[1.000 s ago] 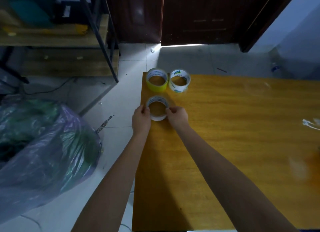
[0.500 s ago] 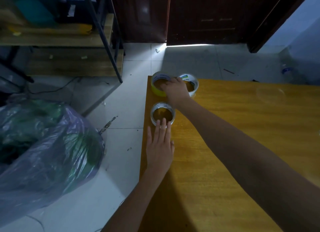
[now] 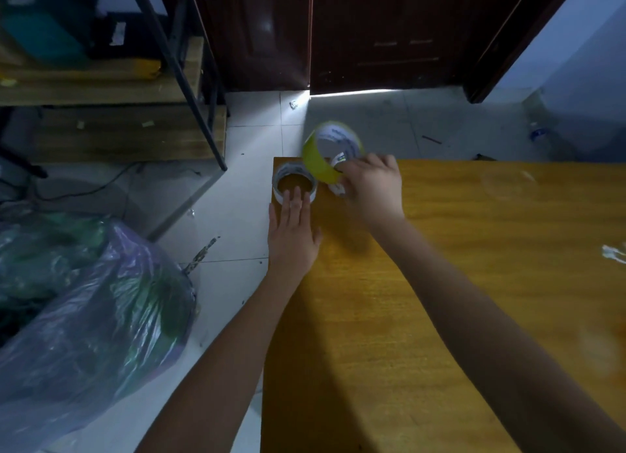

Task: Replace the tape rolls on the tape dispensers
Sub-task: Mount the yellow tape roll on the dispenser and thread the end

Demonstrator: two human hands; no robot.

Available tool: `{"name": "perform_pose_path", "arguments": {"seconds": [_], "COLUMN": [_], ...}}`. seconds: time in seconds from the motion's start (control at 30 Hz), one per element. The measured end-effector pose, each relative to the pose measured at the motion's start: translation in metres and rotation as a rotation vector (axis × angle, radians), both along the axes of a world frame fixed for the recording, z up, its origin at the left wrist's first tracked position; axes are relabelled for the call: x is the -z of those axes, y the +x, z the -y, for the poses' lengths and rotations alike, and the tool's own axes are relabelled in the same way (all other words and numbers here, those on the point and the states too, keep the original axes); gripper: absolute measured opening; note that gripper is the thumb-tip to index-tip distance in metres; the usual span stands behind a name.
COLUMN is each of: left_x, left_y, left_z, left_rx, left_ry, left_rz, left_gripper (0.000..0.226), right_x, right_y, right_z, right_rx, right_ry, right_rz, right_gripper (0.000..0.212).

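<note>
Orange wood-grain tabletop (image 3: 457,283) fills my lower right; I see no dispenser, so I judge the swap barely begun. At eleven o'clock my right hand (image 3: 372,185) pinches the glossy yellow tape roll (image 3: 318,163), tilted off the surface. My left hand (image 3: 293,236) lies flat, fingertips on the clear tape ring (image 3: 279,181) at the corner

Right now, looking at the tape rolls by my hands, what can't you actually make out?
- Head view: the white roll is mostly hidden behind the right hand and the yellow roll that it holds.
- The yellow roll's label print is blurred and unreadable.
- The left hand has its fingertips over the near rim of the clear roll.
- No tape dispenser is in view.
</note>
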State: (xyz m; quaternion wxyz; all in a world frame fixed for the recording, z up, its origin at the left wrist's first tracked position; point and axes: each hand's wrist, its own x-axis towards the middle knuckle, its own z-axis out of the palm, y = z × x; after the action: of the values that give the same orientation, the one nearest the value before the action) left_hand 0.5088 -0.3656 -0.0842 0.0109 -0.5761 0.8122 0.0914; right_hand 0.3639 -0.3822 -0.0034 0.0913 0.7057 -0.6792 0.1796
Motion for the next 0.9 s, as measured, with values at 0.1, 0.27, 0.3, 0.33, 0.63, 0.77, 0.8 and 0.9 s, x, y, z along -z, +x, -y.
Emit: {"name": "perform_pose_path", "arguments": {"seconds": [0.1, 0.27, 0.3, 0.33, 0.63, 0.77, 0.8, 0.9], "left_x": [-0.004, -0.024, -0.033, -0.046, -0.078, -0.076, -0.078, -0.085], "left_y": [-0.003, -0.003, -0.004, -0.006, -0.035, -0.060, -0.069, -0.097], "left_z": [0.016, 0.006, -0.002, -0.011, -0.084, -0.116, -0.125, -0.151], "left_rx": [0.008, -0.140, -0.227, -0.319, -0.500, -0.442, -0.410, -0.303], "left_ry": [0.037, 0.090, 0.156, 0.282, 0.819, 0.955, 0.975, 1.047], "left_rz": [0.044, -0.414, -0.612, -0.829, -1.265, -1.302, -1.302, -1.276], "left_gripper": [0.069, 0.063, 0.061, 0.059, 0.046, 0.053, 0.052, 0.051], "right_x": [0.009, 0.014, 0.014, 0.015, 0.019, 0.000, -0.005, -0.008], "right_y": [-0.012, -0.018, -0.019, -0.020, -0.035, -0.040, -0.044, -0.060], "right_z": [-0.020, -0.055, -0.065, -0.075, -0.191, -0.242, -0.253, -0.285], "right_rx": [0.052, 0.045, 0.021, -0.002, -0.041, 0.449, 0.576, 0.708], "right_ry": [0.045, 0.013, 0.002, -0.006, 0.015, 0.085, 0.117, 0.141], "right_rz": [0.009, 0.030, 0.029, 0.019, 0.027, 1.081, 1.374, 1.663], "right_gripper": [0.035, 0.034, 0.036, 0.038, 0.039, 0.051, 0.051, 0.045]}}
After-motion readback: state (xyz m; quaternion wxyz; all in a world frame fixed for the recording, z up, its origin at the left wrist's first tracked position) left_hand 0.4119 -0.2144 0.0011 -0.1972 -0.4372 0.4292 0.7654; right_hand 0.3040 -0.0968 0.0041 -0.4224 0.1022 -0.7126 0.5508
